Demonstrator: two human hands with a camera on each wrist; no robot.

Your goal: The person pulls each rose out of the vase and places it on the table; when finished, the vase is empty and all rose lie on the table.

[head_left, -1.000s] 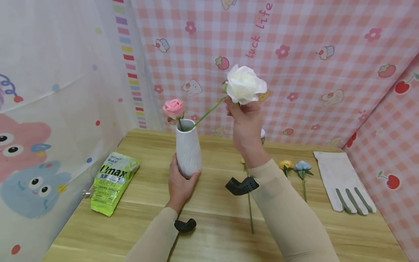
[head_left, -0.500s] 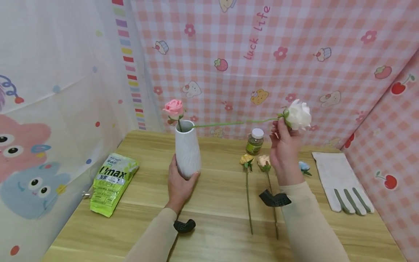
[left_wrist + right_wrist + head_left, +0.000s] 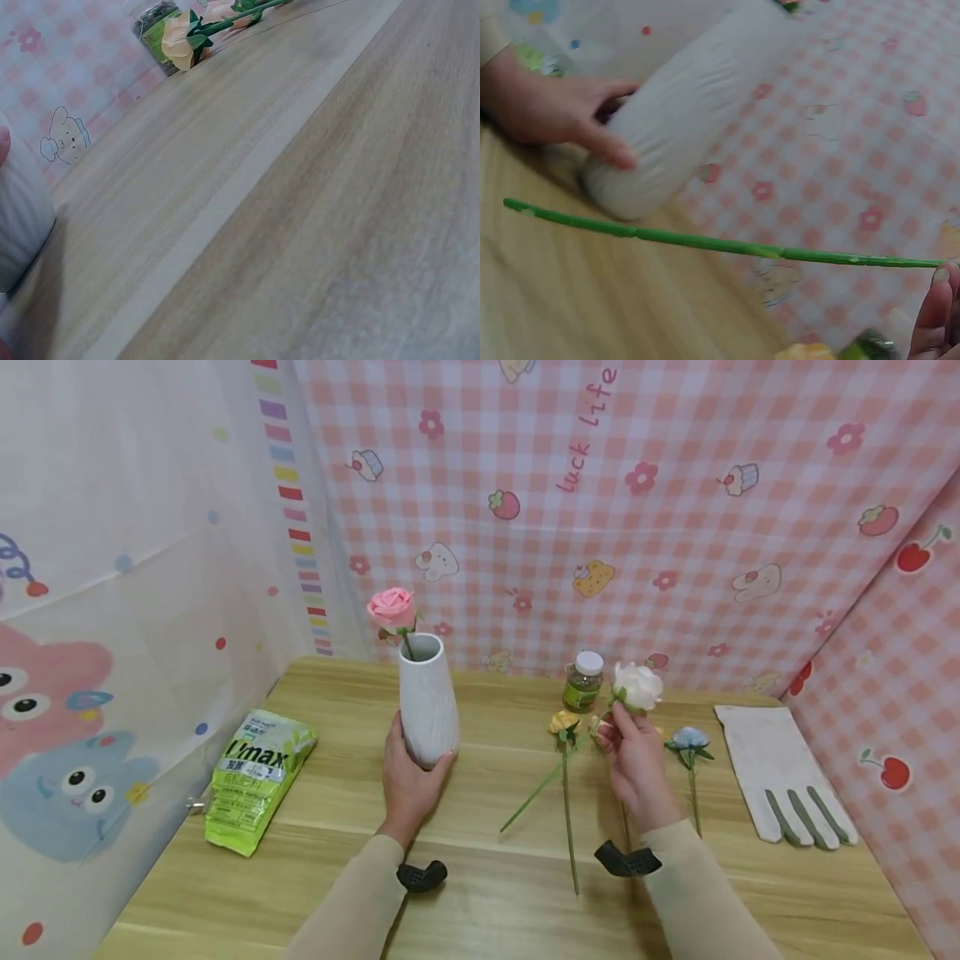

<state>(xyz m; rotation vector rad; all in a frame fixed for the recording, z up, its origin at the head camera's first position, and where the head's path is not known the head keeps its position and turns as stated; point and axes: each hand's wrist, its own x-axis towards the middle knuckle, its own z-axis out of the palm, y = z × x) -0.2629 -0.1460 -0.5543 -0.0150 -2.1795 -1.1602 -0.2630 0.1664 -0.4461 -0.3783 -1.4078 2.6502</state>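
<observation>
A white ribbed vase (image 3: 429,710) stands on the wooden table, and my left hand (image 3: 412,781) grips it low down, thumb and fingers around its base. One pink rose (image 3: 392,607) leans in the vase's mouth. To the right, my right hand (image 3: 637,764) pinches a white rose (image 3: 637,686) just below its bloom. Its bare green stem (image 3: 705,242) points left and down, apart from the vase in the right wrist view. Beneath that stem lies a yellow rose (image 3: 565,723); a peach rose (image 3: 597,727) is partly hidden by my right hand.
A lidded jar (image 3: 583,682) stands at the back beside the yellow rose. A blue flower (image 3: 690,740) and a white-and-grey glove (image 3: 783,777) lie on the right. At the left is a green Umax bag (image 3: 261,781). A pink checked cloth (image 3: 465,468) hangs behind the table.
My right hand has pulled the white rose's stem out of the vase, moving it right and then down toward the table. My left hand stays on the vase.
</observation>
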